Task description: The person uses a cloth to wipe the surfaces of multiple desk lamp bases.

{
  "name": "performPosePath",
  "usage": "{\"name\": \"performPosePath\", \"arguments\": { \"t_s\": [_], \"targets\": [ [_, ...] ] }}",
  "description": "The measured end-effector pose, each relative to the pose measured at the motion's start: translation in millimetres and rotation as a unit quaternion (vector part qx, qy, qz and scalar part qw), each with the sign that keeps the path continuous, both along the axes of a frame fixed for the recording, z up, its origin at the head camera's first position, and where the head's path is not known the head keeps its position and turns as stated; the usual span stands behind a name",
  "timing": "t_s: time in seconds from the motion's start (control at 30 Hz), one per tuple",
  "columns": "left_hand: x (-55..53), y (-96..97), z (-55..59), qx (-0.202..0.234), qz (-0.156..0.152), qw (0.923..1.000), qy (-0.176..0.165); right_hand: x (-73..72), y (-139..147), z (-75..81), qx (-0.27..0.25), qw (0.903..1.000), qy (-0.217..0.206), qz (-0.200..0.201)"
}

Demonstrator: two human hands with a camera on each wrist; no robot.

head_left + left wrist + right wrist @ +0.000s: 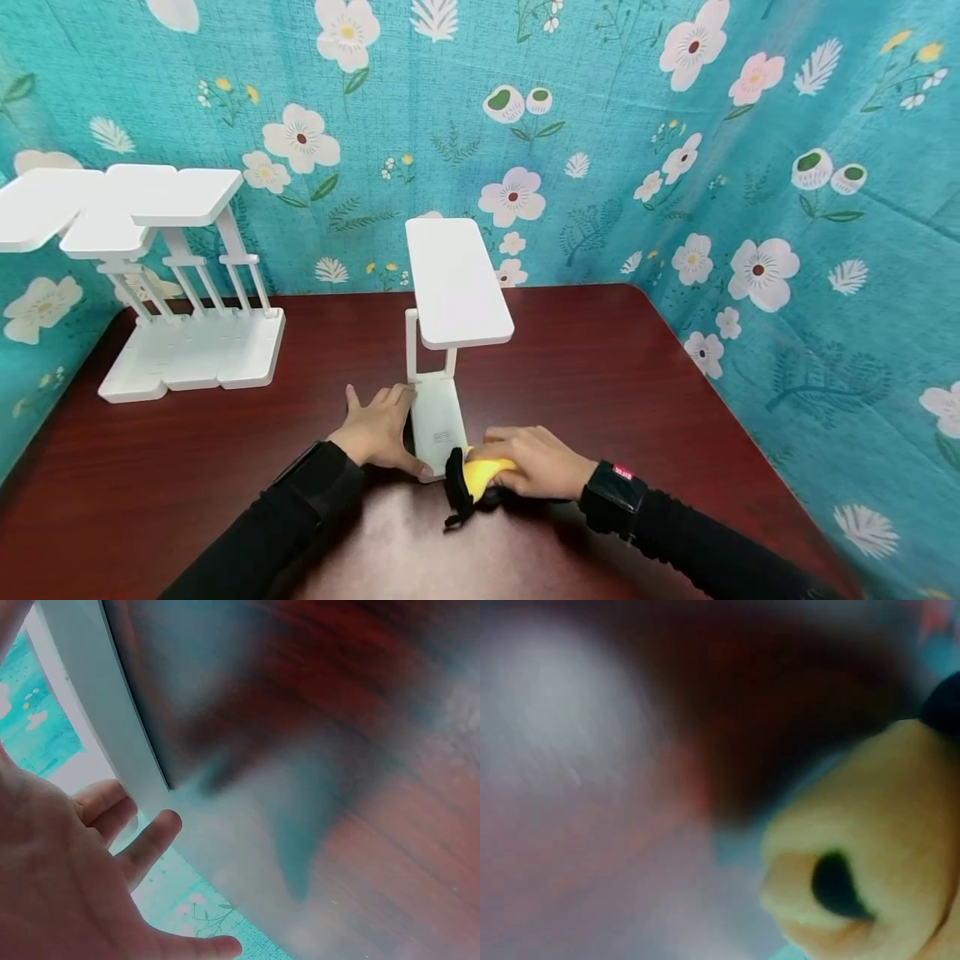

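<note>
A white folding stand [435, 417], with a flat base, two thin uprights and a tilted top plate [459, 283], is upright on the table in front of me. My left hand [378, 429] lies along the base's left side with fingers spread, thumb at the front corner. In the left wrist view the fingers [150, 844] of this hand show beside the stand's pale edge. My right hand [536, 462] grips a soft yellow plush thing with black parts [483, 475] against the base's front right corner. The right wrist view shows its yellow surface [870, 817] with a dark spot.
Several more white folding stands [217, 350] stand side by side at the back left of the dark red wooden table [577, 367]. A turquoise flowered cloth [442, 108] hangs behind the table and along its right side.
</note>
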State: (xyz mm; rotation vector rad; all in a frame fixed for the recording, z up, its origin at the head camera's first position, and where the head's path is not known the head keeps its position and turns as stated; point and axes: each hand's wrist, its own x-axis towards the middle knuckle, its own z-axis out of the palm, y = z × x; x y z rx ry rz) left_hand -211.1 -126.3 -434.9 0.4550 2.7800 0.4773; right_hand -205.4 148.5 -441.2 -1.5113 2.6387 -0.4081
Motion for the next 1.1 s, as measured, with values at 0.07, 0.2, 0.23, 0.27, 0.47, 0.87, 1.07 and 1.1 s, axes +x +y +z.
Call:
{"name": "performPosePath", "arguments": {
  "t_s": [0.07,0.2,0.23,0.27,0.47,0.87,1.07,1.1],
  "targets": [
    [-1.1,-1.8,0.4,-0.007,0.002,1.0,0.002,6.0,2.6,-0.5,-0.013,0.9998,0.009,0.01],
    [-7.7,-1.2,-1.2,-0.013,-0.005,0.9999,-0.003,9.7,12.2,2.1,-0.066,0.9977,0.0,-0.013],
    [-10.8,0.2,-1.5,-0.014,-0.008,0.9998,-0.006,9.6,15.7,3.2,-0.085,0.9961,-0.006,-0.023],
    [-14.6,2.1,-2.0,-0.017,-0.01,0.9998,-0.009,9.6,19.4,5.1,-0.102,0.9942,-0.009,-0.033],
    [-47.8,27.9,-5.9,-0.052,-0.016,0.9983,-0.02,13.4,39.9,14.1,-0.16,0.9833,-0.009,-0.087],
    [-99.9,104.6,-20.2,-0.075,-0.016,0.9971,0.005,51.5,64.4,3.4,-0.149,0.9812,-0.012,-0.122],
    [-115.5,127.1,-41.8,-0.081,-0.003,0.9967,-0.008,67.4,66.2,3.2,-0.142,0.9822,-0.02,-0.121],
    [-116.0,129.1,-44.9,-0.08,-0.002,0.9967,-0.007,69.7,65.9,3.0,-0.142,0.9825,-0.019,-0.12]
  ]
}}
